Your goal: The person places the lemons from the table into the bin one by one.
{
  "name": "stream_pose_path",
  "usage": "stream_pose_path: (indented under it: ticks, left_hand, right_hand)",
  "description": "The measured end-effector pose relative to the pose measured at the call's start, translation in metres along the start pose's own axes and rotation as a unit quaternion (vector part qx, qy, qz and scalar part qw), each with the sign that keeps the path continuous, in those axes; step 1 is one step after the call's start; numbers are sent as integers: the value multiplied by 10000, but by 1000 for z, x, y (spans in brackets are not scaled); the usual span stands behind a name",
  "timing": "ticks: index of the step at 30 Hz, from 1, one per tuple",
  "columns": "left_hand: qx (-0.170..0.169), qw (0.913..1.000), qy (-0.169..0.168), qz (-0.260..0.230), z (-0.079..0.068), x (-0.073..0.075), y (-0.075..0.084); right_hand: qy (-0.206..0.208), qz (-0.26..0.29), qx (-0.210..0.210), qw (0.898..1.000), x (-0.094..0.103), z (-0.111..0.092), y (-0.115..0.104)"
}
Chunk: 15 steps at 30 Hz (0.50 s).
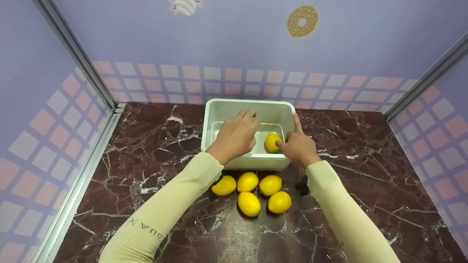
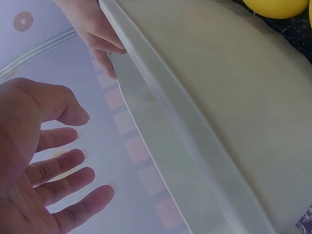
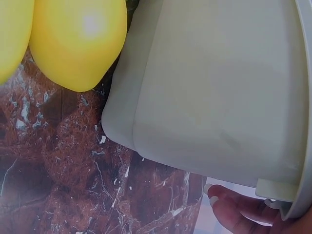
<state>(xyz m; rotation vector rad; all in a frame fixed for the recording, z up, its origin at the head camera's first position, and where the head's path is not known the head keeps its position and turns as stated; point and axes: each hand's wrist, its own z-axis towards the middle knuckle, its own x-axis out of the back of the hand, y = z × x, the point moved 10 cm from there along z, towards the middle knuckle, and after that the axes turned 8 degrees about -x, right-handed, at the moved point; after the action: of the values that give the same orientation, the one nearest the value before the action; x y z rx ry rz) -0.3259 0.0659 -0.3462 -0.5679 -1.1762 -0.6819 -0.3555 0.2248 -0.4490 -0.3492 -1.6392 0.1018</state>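
Observation:
A white plastic storage bin (image 1: 256, 162) stands on the dark marbled table, with one lemon (image 1: 271, 141) inside at its right front. My left hand (image 1: 236, 135) is over the bin; in the left wrist view the same left hand (image 2: 44, 161) has its fingers spread loosely, holding nothing. My right hand (image 1: 300, 146) grips the bin's right side, thumb over the rim and overlapping the lemon, index finger laid along the edge. In the right wrist view its other fingers (image 3: 239, 209) curl outside, under the rim. Several lemons (image 1: 249, 204) lie together just in front of the bin.
A purple wall (image 1: 241, 44) with pink and white tile patterns rises close behind the bin. Metal-framed side panels (image 1: 40, 146) bound the table (image 1: 146, 157) left and right. A black item (image 1: 302, 185) shows under the right sleeve.

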Motion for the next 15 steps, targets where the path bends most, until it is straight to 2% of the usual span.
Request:
stream_pose_path:
  ticks: [6,15]
  left_hand:
    - [-52,10000,-1,-46,-3,1,5]
    - [-272,9995,141,15,-9,5,21]
  right_hand:
    - [27,22,25,10000,1,-1,-2]
    - [105,-38,53,9999,1,-2,-1]
